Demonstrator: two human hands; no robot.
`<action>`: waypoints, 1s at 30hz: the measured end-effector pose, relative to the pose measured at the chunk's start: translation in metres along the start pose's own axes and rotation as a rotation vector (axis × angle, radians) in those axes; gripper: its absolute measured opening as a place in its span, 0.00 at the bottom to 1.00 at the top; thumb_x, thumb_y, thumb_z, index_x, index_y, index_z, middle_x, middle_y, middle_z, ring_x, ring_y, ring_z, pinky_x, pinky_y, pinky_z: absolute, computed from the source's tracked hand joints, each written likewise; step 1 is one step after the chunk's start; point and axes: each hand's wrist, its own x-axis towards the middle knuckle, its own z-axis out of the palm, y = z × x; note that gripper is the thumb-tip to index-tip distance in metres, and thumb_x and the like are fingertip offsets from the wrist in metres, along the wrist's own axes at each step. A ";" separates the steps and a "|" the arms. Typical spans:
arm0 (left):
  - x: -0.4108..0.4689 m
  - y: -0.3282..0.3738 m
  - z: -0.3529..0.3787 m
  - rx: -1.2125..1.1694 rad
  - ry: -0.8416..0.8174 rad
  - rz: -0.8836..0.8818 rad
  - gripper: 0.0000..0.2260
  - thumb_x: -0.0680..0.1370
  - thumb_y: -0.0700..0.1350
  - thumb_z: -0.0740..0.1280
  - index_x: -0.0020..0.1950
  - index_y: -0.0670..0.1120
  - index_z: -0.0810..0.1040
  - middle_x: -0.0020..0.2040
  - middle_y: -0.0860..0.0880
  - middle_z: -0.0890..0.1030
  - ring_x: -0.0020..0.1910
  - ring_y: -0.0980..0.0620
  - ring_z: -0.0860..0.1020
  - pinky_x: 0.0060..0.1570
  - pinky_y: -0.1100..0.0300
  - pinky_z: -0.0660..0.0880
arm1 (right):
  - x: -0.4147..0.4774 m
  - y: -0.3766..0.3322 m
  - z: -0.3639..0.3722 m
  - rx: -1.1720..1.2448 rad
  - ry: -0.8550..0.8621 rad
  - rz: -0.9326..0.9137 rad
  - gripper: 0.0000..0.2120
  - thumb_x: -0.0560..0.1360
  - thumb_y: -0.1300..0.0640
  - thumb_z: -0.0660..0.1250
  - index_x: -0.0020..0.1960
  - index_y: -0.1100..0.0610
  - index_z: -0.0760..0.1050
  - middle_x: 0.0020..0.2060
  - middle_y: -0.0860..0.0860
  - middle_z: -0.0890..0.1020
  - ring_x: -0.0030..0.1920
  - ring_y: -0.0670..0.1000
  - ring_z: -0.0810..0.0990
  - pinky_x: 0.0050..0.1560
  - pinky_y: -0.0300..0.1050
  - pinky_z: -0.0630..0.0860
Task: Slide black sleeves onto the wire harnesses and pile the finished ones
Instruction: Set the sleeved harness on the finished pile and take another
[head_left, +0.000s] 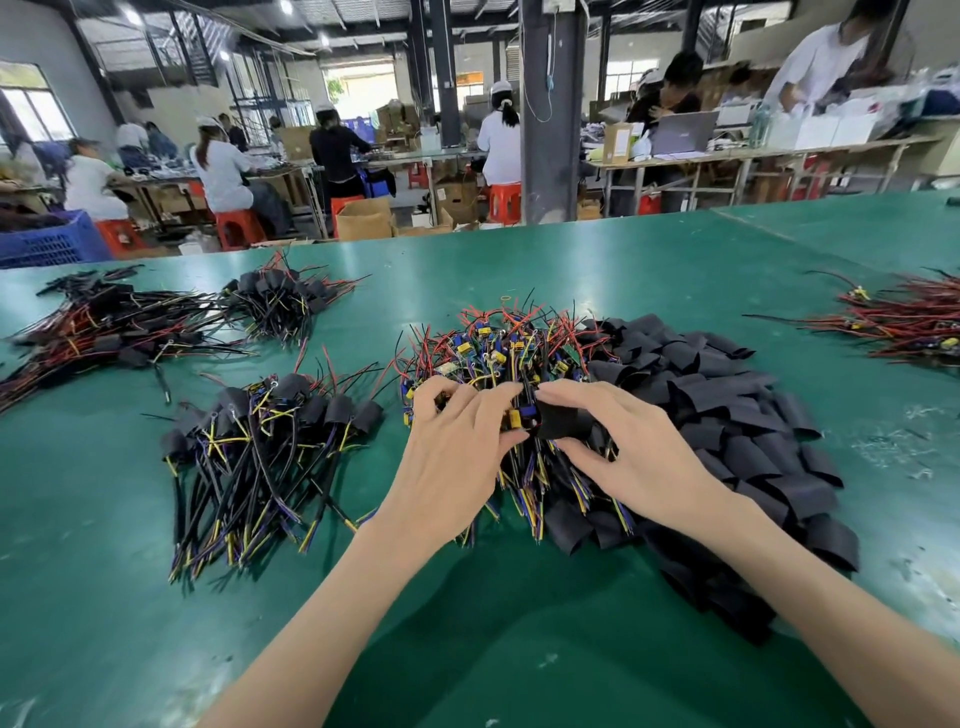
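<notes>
My left hand (457, 441) pinched a harness (517, 415) at its component end, fingers curled round the yellow and blue parts, just above the raw heap (498, 343) in the middle of the table (519, 597). My right hand (639, 457) pinched a sleeve (563, 421) between thumb and fingers, with its mouth touching that harness end. The sleeve heap (727, 405) lay just to the right and the finished pile (270, 431) to the left.

Both pieces looked very light to me. I judged the sleeve soft and thin, likely to fall flat, so it was best squeezed at its edges to keep the mouth open. The wires seemed floppy and prone to tangling with their neighbours, while the board end looked stiff and lumpy enough to snag. I thought the firmest hold was right behind the board, with the loose wires fed in together.
</notes>
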 end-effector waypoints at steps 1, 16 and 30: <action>0.000 -0.001 0.002 0.014 0.024 0.008 0.15 0.77 0.50 0.60 0.54 0.43 0.79 0.41 0.51 0.82 0.41 0.48 0.79 0.58 0.53 0.61 | 0.000 0.000 0.000 0.015 -0.004 -0.004 0.26 0.71 0.64 0.71 0.67 0.52 0.71 0.60 0.47 0.78 0.60 0.47 0.76 0.61 0.47 0.72; -0.002 -0.006 0.003 -0.158 0.049 -0.047 0.12 0.74 0.52 0.67 0.51 0.47 0.81 0.41 0.53 0.78 0.47 0.52 0.71 0.65 0.52 0.56 | 0.001 -0.001 -0.005 0.211 -0.077 0.110 0.25 0.70 0.63 0.73 0.63 0.47 0.71 0.56 0.35 0.79 0.58 0.33 0.75 0.55 0.25 0.67; -0.004 -0.008 0.004 -0.113 0.099 0.035 0.24 0.71 0.58 0.70 0.62 0.46 0.75 0.58 0.53 0.80 0.61 0.55 0.72 0.70 0.44 0.50 | 0.001 -0.007 -0.003 0.171 -0.011 0.095 0.19 0.69 0.66 0.73 0.58 0.53 0.77 0.53 0.42 0.81 0.54 0.40 0.78 0.57 0.31 0.70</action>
